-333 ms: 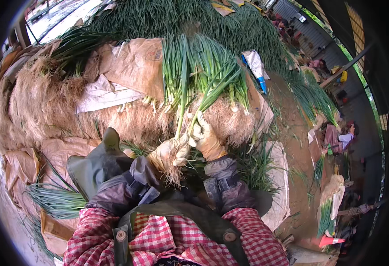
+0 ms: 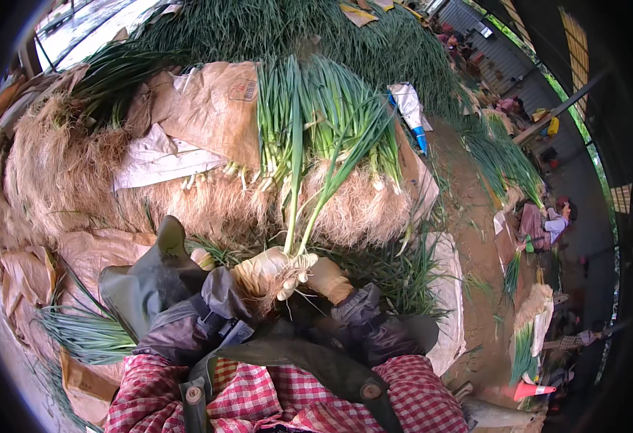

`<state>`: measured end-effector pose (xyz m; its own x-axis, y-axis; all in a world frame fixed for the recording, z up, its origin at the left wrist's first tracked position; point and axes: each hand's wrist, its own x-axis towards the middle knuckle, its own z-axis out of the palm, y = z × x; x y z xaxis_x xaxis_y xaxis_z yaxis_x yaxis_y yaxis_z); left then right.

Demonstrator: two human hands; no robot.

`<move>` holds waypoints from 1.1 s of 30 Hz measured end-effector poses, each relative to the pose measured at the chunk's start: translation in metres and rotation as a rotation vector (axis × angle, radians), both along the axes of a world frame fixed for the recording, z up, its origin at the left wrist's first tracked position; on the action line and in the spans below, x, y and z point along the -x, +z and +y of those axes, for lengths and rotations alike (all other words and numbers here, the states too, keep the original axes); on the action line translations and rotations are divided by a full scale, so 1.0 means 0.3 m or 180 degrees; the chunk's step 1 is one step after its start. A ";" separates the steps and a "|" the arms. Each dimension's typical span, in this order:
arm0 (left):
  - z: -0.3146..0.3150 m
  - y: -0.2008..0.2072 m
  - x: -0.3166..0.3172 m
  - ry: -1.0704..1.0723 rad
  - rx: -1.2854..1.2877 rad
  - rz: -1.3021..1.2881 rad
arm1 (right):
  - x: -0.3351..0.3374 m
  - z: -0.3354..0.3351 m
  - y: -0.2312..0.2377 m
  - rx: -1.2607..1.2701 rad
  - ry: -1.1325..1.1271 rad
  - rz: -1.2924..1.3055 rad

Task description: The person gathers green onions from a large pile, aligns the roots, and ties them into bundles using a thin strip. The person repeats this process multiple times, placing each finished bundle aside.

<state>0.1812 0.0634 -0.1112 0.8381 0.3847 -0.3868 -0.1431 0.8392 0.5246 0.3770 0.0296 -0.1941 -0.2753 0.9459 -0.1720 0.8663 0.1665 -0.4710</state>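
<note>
Head view, and it's the only one: the left hand, in a pale work glove, has its fingers curled round the root end of a couple of green onion stalks, with stringy roots hanging out around the fingers. The right hand, gloved too, sits just to the right, but its fingertips are hidden so I can't tell if it's gripping anything.

The relation that matters imo: the stalks run straight out from the left hand, root end toward the body, leaf tips away. One points nearly dead ahead, the other slants off to the right. Left hand is the nearer one, already at the roots.

Stalk bottoms are just off the near edge of the onion heap, and the leaves overlap the bundled onions right of the brown sacking.
</note>
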 end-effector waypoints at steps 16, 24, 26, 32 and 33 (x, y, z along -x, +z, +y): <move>0.105 0.143 0.032 0.2506 -0.1081 -0.0484 | -0.201 0.681 0.320 -0.0861 -0.1963 0.1041; 0.155 0.132 0.094 0.1543 -0.1078 -0.0673 | -0.174 0.696 0.387 -0.0650 -0.2076 -0.0369; 0.182 0.076 0.056 0.2029 -0.1362 0.0355 | -0.120 0.683 0.441 -0.0665 -0.2099 -0.0208; 0.190 -0.068 0.006 0.2345 -0.0945 0.0558 | 0.022 0.409 0.332 0.0745 -0.0936 0.3563; 0.165 -0.090 -0.025 0.2324 -0.1151 -0.0037 | 0.060 0.375 0.294 0.0291 -0.0855 0.3282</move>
<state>0.1888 0.1131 -0.1383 0.3310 0.9350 -0.1269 -0.5958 0.3114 0.7403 0.3589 0.1420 -0.1058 -0.1128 0.9924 -0.0486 0.0458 -0.0437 -0.9980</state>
